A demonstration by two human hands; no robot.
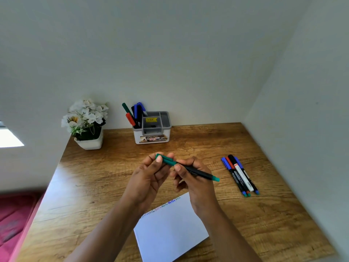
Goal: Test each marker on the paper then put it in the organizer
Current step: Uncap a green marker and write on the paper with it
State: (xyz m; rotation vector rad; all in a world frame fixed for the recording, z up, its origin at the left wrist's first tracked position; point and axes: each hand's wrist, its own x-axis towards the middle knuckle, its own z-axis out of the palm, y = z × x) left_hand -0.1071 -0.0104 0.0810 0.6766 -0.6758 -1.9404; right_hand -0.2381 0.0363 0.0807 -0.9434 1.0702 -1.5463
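Note:
I hold a green marker (200,174) level above the wooden desk (113,186), both hands on it. My left hand (149,176) pinches its green cap (166,160). My right hand (194,178) grips the black barrel, whose green end points right. The cap sits on the barrel or right at its tip; I cannot tell which. Below my hands lies the white paper (170,233) with a row of coloured scribbles along its far edge. The white and grey organizer (153,129) stands at the back with several markers (135,114) upright in its left compartment.
Several more markers (239,174) lie side by side on the desk to the right. A white pot of white flowers (86,123) stands at the back left corner. Walls close off the back and right side. A pink surface (15,220) lies beyond the desk's left edge.

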